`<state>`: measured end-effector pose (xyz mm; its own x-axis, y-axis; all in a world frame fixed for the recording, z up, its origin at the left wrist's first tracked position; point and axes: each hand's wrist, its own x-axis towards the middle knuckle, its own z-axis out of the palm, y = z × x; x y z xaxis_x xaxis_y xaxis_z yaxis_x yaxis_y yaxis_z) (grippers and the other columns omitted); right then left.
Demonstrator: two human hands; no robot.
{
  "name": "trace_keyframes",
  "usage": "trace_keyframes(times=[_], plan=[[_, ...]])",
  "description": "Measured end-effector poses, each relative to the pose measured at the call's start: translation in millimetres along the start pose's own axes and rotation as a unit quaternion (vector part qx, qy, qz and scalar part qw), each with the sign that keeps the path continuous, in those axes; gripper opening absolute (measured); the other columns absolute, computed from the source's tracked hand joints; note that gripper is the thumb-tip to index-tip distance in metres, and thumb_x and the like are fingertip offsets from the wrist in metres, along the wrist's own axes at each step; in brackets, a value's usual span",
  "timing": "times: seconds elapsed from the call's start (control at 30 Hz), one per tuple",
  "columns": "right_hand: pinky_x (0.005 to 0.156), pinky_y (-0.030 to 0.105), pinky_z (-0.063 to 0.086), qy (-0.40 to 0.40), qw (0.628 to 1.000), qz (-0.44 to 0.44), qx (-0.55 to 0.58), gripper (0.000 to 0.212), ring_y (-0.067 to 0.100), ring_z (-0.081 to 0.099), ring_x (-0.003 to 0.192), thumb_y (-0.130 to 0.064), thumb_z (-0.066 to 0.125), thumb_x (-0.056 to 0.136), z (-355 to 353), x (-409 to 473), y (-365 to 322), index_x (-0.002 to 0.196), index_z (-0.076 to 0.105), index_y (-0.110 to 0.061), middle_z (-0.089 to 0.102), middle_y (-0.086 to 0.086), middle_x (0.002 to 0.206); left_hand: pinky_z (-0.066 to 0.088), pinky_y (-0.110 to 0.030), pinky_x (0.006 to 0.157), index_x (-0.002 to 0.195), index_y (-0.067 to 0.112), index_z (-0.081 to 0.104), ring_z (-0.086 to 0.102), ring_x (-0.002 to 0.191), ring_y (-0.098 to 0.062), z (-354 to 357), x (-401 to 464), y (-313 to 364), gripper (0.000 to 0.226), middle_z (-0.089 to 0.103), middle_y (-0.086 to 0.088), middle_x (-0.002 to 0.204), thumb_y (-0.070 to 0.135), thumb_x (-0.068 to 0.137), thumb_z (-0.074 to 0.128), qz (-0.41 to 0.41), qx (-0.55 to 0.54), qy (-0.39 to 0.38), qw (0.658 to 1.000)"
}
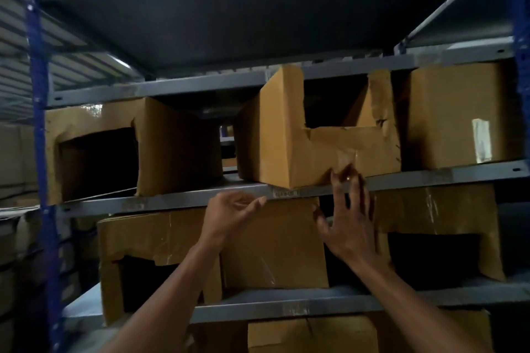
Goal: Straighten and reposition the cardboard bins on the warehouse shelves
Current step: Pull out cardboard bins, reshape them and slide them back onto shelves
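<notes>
Steel shelves carry three upper bins, middle bin skewed; both hands' fingers spread, empty.

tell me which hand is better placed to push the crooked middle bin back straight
Probably the right hand: its fingertips already reach the skewed bin at its front bottom edge. The left hand hangs below the shelf edge.

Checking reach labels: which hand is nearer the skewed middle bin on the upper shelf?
Right. The right hand has its fingertips up at the lower front edge of the skewed middle bin. The left hand hangs below the shelf lip, under the bin's left corner, apart from it.
</notes>
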<state>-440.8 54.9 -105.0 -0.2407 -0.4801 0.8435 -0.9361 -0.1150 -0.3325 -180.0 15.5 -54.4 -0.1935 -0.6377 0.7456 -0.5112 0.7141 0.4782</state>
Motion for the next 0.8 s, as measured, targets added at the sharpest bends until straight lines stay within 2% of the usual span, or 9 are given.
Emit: trace_keyframes(times=[0.1,0.17,0.3,0.4,0.5,0.6,0.7,0.8], plan=[[0.126,0.061,0.006,0.037,0.999,-0.009,0.028,0.094,0.036,-0.007,0.159,-0.057,0.055,0.096,21.0,2.6,-4.2,0.164,-0.009,-0.039,-0.012,0.011,0.173,0.066,-0.032,0.082,0.113,0.028,0.079,0.073,0.097,0.003,1.0,-1.0,-31.4,0.038,0.078,0.015,0.108,0.058,0.089,0.076,-0.008,0.021,0.021,1.0],[0.125,0.061,0.004,0.028,0.999,-0.009,0.031,0.095,0.036,-0.009,0.159,-0.058,0.056,0.096,32.3,5.8,-13.9,0.164,-0.007,-0.039,-0.012,0.01,0.172,0.066,-0.035,0.084,0.119,0.03,0.078,0.073,0.101,0.002,-1.7,1.7,-44.0,0.042,0.077,0.016,0.113,0.058,0.088,0.076,-0.002,0.016,0.024,1.0],[0.123,0.067,0.01,0.005,1.0,-0.018,0.0,0.091,0.035,-0.005,0.159,-0.061,0.052,0.096,54.9,11.3,-32.8,0.164,-0.005,-0.04,-0.012,0.005,0.173,0.066,-0.036,0.084,0.121,0.027,0.077,0.074,0.102,0.001,-13.8,11.0,-54.8,0.038,0.077,0.013,0.119,0.05,0.091,0.078,0.011,0.002,0.029,1.0],[0.122,0.069,0.012,0.019,0.999,0.01,0.034,0.089,0.036,0.001,0.159,-0.06,0.053,0.095,61.8,10.5,-50.6,0.165,0.004,-0.035,-0.008,0.009,0.173,0.066,-0.033,0.081,0.122,0.026,0.077,0.075,0.102,-0.004,-33.8,14.2,-62.4,0.039,0.077,0.01,0.119,0.048,0.09,0.079,0.013,-0.006,0.022,1.0],[0.122,0.065,0.018,0.087,0.995,-0.014,0.053,0.076,0.035,0.015,0.155,-0.053,0.057,0.094,57.2,-5.9,-81.6,0.16,0.03,-0.028,0.011,0.013,0.17,0.064,-0.032,0.085,0.122,0.025,0.076,0.071,0.105,-0.004,-67.0,7.8,-72.8,0.04,0.074,0.007,0.126,0.048,0.09,0.078,0.022,-0.003,0.028,0.999],[0.116,0.057,0.032,0.126,0.987,-0.07,0.065,0.053,0.032,0.037,0.143,-0.046,0.059,0.094,56.7,-27.2,-130.9,0.142,0.054,-0.023,0.044,0.008,0.151,0.064,-0.033,0.086,0.121,0.023,0.077,0.068,0.105,0.001,-115.8,-10.1,-84.0,0.036,0.074,0.007,0.126,0.045,0.092,0.077,0.043,-0.008,0.035,0.998],[0.109,0.038,0.033,0.118,0.979,-0.115,0.123,0.035,0.025,0.052,0.125,-0.04,0.057,0.096,63.5,-38.1,-190.1,0.125,0.064,-0.022,0.058,0.001,0.127,0.065,-0.041,0.081,0.112,0.024,0.081,0.075,0.099,-0.007,-178.9,-28.3,-105.9,0.033,0.079,0.01,0.114,0.051,0.093,0.076,0.069,-0.021,0.068,0.995],[0.108,0.04,0.037,0.105,0.972,-0.142,0.156,0.026,0.017,0.055,0.116,-0.034,0.061,0.095,73.6,-39.4,-250.4,0.116,0.067,-0.021,0.063,-0.003,0.116,0.063,-0.033,0.072,0.106,0.026,0.083,0.078,0.087,-0.006,-242.1,-38.0,-137.0,0.024,0.081,0.013,0.099,0.045,0.093,0.079,0.07,-0.039,0.102,0.992]])
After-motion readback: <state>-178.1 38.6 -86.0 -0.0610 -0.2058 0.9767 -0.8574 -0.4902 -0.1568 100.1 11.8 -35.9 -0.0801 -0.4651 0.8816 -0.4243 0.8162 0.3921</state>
